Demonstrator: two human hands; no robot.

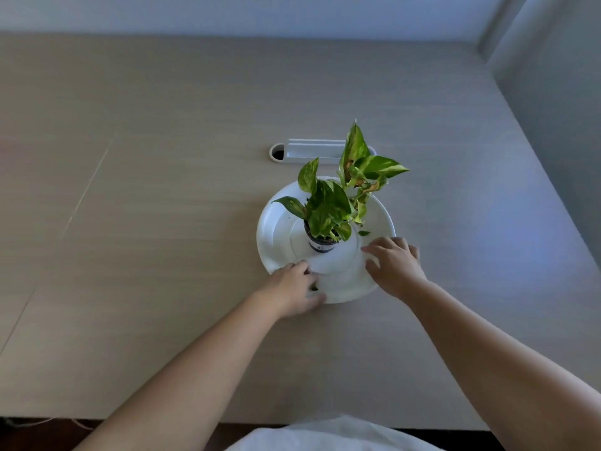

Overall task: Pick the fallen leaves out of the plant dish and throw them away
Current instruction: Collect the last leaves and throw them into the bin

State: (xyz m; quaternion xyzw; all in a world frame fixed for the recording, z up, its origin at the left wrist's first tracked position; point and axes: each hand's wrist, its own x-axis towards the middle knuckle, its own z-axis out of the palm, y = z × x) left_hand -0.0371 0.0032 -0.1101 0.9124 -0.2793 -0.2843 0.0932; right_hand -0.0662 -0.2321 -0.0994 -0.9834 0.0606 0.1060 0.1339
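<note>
A white round plant dish (276, 229) sits on the table with a small potted plant (328, 209) with green and yellow leaves standing in its middle. A small fallen leaf (363, 233) lies in the dish to the right of the pot. My left hand (294, 291) rests on the dish's near left rim, fingers curled over a bit of green leaf (313, 288) that is mostly hidden. My right hand (395, 263) lies on the near right rim, fingers spread, just below the fallen leaf and not touching it.
A white cable grommet (305, 151) is set into the wooden table (146, 206) just behind the dish. A grey wall runs along the right side. The table's near edge is at the bottom, by my white clothing.
</note>
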